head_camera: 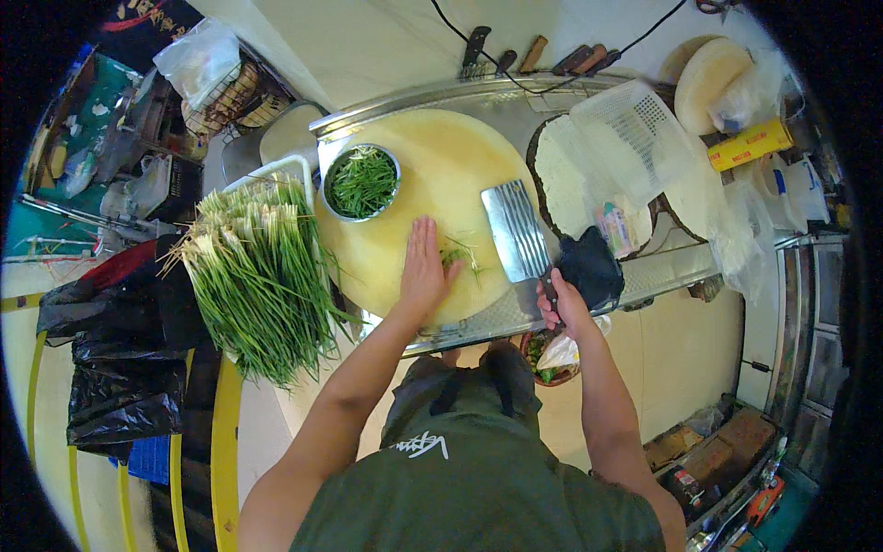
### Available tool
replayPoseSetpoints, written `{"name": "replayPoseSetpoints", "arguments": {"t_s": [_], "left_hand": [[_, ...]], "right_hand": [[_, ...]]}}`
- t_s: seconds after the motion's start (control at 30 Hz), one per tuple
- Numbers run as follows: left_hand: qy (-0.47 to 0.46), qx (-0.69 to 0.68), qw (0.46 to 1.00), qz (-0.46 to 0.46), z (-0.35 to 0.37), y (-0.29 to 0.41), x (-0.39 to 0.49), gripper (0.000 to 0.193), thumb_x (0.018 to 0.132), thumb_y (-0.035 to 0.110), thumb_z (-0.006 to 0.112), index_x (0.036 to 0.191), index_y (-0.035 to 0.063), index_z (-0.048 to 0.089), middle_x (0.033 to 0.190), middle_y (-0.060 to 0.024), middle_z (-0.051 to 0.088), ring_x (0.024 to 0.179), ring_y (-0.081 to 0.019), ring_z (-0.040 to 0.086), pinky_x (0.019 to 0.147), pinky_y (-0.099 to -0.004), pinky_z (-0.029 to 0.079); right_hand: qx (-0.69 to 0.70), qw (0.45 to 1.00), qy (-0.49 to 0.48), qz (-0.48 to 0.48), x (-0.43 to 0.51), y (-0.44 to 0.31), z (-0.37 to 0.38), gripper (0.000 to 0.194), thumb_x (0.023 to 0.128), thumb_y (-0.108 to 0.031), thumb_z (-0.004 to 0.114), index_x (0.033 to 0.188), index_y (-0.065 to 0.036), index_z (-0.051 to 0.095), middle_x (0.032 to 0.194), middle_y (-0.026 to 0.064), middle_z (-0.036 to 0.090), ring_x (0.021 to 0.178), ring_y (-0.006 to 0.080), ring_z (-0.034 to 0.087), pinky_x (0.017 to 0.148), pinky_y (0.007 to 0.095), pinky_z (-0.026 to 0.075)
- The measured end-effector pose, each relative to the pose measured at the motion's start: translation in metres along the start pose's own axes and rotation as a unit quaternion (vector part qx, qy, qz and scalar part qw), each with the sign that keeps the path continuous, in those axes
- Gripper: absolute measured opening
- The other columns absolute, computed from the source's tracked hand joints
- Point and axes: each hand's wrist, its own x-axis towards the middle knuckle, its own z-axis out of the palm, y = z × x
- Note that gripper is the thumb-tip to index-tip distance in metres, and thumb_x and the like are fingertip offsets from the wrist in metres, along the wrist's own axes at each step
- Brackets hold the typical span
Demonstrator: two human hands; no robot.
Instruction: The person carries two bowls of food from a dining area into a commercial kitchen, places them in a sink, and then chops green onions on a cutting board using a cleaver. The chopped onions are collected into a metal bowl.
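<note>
My right hand [567, 303] grips the dark handle of a wide cleaver [512, 228], whose ridged, shiny blade hangs at the right side of a round yellow chopping board [421, 159]. On the board my left hand [424, 272] lies flat, fingers straight and close together, thumb apart. A few cut green stalks [461, 257] lie by its thumb, partly hidden by the hand. Farther up the board stands a round metal bowl [397, 181] filled with cut chives [362, 186]. Left of the board, a large stack of whole garlic chives [265, 290] fills a white plastic basket [303, 165].
A black cloth [590, 268] lies right of the cleaver. Behind it are a white perforated basket [624, 138] and white round boards [567, 172]. Several knife handles [534, 54] line the wall. A basket of greens [552, 372] sits below the counter's front edge.
</note>
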Motion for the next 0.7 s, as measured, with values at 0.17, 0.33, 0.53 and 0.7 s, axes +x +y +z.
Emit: {"name": "replayPoseSetpoints", "arguments": {"t_s": [0.17,0.33,0.53,0.7], "left_hand": [[-0.009,-0.009,0.999,-0.05,0.028,0.024,-0.002,0.089,0.097,0.036,0.068,0.158,-0.0095,0.022,0.164,-0.0339,0.023,0.155,-0.0492,0.019,0.127,-0.0562,0.015],[0.075,-0.01,0.994,-0.078,0.035,0.042,-0.006,0.072,0.102,0.03,0.061,0.156,-0.0085,0.031,0.164,-0.0335,0.027,0.154,-0.0492,0.022,0.127,-0.0555,0.017],[0.181,-0.169,0.966,-0.078,-0.014,0.024,0.025,0.038,0.102,0.012,0.06,0.137,-0.0003,0.061,0.15,-0.025,0.053,0.145,-0.0405,0.045,0.12,-0.0468,0.036],[0.325,-0.133,0.936,-0.039,-0.08,-0.042,0.095,0.007,0.093,0.011,0.071,0.095,0.0042,0.069,0.104,-0.0139,0.072,0.098,-0.0339,0.067,0.088,-0.0435,0.053]], "right_hand": [[-0.016,1.0,0.01,-0.005,-0.009,0.026,0.026,0.053,0.108,-0.057,0.042,0.103,-0.007,0.057,0.063,0.0033,0.051,0.041,0.0131,0.04,0.038,0.0306,0.037],[-0.021,0.999,0.012,0.022,-0.018,0.068,0.085,0.051,0.11,-0.055,0.042,0.102,-0.006,0.056,0.064,0.0037,0.051,0.041,0.0145,0.044,0.037,0.0318,0.039],[0.023,1.0,-0.017,-0.004,-0.041,0.037,0.159,0.046,0.111,-0.051,0.042,0.1,-0.008,0.052,0.065,0.0024,0.048,0.041,0.0131,0.04,0.037,0.0307,0.036],[0.016,0.991,-0.074,-0.112,-0.012,-0.033,0.243,0.047,0.11,-0.053,0.042,0.104,-0.008,0.052,0.068,0.0013,0.048,0.044,0.0111,0.039,0.04,0.0304,0.037]]}}
